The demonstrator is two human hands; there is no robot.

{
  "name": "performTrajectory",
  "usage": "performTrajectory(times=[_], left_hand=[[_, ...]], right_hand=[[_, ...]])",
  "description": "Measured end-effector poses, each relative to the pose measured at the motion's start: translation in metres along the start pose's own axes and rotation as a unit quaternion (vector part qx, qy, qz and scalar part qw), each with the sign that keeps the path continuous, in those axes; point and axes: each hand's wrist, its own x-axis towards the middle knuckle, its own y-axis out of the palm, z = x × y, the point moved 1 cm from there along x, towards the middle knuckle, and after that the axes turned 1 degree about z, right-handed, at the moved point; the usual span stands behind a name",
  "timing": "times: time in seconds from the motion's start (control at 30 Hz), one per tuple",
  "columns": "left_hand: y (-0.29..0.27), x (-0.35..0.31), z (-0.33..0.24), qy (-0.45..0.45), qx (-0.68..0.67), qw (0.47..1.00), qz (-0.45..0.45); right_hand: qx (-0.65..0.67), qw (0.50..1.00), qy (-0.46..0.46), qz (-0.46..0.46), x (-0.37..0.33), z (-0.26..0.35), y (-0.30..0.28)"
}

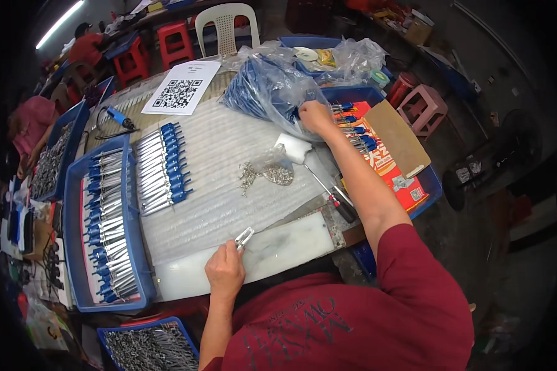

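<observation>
My left hand (225, 272) is closed around a small, slim silver metal part (245, 237), its forked end pointing up and away above the white marbled slab (284, 246). Out at the far right, my right hand (316, 117) is at the mouth of a clear plastic bag (291, 93) full of blue parts (249, 93). Its fingers are curled in, and whatever they hold is hidden. Between the hands lies a small pile of tiny silver pieces (278, 174), partly in a clear bag.
Rows of silver and blue assemblies lie on the table (161, 167) and in a blue tray (143, 272) at left. A screwdriver (339, 205), a blue electric driver (119, 117) and a printed sheet (182, 86) are around. Another blue tray (436, 193) holds cardboard at right.
</observation>
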Motion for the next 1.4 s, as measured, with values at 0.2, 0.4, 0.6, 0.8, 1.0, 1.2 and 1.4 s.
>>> performTrajectory(times=[0.2,0.4,0.6,0.8,1.0,1.2,1.4], left_hand=[[0.002,0.003,0.001,-0.002,0.005,1.0,0.005],[0.001,0.002,0.002,0.002,0.002,1.0,0.022],[-0.001,0.003,0.003,0.002,-0.007,1.0,0.021],[0.001,0.003,0.003,0.003,-0.022,1.0,0.001],[-0.001,0.002,0.002,-0.003,-0.031,1.0,-0.002],[-0.006,0.003,0.0,-0.001,-0.054,0.998,-0.021],[-0.018,0.011,-0.01,0.019,-0.087,0.995,-0.037]], right_hand=[[-0.026,0.994,-0.048,0.091,0.022,-0.011,0.039],[-0.03,0.996,0.059,0.063,0.016,0.005,0.048],[0.031,0.993,0.025,0.11,0.018,0.0,0.05],[-0.021,0.988,-0.05,0.146,0.026,-0.006,0.045],[-0.076,0.981,-0.086,0.155,0.008,0.0,0.002],[0.006,0.982,-0.137,0.127,-0.03,0.02,-0.048],[0.14,0.952,-0.215,0.165,-0.1,0.063,-0.081]])
